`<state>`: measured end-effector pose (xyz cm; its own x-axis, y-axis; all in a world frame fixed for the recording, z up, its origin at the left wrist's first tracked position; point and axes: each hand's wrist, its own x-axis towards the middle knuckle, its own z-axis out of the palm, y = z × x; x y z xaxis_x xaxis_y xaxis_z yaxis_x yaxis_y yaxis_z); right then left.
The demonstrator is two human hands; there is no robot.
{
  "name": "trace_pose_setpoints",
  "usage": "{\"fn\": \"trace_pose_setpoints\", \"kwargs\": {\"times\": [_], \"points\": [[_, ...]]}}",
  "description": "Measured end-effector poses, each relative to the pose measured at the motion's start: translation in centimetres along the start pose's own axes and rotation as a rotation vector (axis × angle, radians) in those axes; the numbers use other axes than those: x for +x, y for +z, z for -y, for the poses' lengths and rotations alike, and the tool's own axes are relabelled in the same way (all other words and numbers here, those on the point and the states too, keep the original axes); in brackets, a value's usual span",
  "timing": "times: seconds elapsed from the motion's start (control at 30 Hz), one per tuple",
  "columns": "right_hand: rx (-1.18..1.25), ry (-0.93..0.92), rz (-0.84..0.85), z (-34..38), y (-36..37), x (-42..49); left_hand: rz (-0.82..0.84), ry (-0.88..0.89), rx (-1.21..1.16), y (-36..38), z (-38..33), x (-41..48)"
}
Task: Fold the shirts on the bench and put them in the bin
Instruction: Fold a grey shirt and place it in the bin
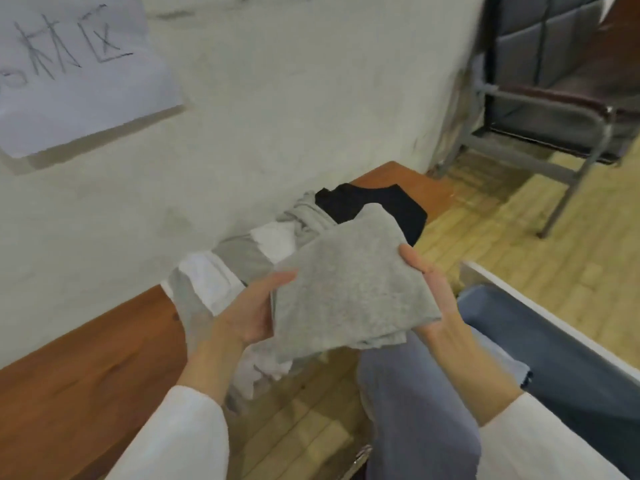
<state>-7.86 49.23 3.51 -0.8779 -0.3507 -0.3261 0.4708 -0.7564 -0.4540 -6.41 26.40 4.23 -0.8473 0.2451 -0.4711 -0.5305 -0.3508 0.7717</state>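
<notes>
Folded grey shirt (349, 289) held over bench (104, 358) edge; left hand (256, 310), right hand (429, 289) pinch opposite sides. Soft, light, probably floppy: support from beneath.

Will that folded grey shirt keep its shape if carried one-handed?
Probably not: the folded grey shirt looks soft, and loose layers sag at its lower edge. Likely light, since the left hand and right hand hold only its edges.
</notes>
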Motion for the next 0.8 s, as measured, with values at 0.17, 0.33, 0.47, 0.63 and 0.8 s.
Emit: {"fn": "trace_pose_setpoints", "kwargs": {"times": [0.17,0.33,0.47,0.63,0.8], "points": [[0.023,-0.066,-0.195,5.3,-9.5,-4.5,0.246,-0.295,0.249,8.2,4.1,6.6],[-0.104,-0.058,-0.26,10.7,-18.8,-8.0,0.3,-0.414,0.404,15.1,8.8,14.0],[-0.224,-0.074,-0.332,13.5,-25.3,-9.0,0.318,-0.48,0.597,19.9,13.0,19.5],[-0.177,-0.042,-0.444,12.9,-33.4,-9.4,0.357,-0.663,0.721,22.5,19.4,24.6],[-0.054,0.019,-0.511,10.6,-40.0,-8.8,0.378,-0.788,0.836,23.3,25.1,28.8]]}}
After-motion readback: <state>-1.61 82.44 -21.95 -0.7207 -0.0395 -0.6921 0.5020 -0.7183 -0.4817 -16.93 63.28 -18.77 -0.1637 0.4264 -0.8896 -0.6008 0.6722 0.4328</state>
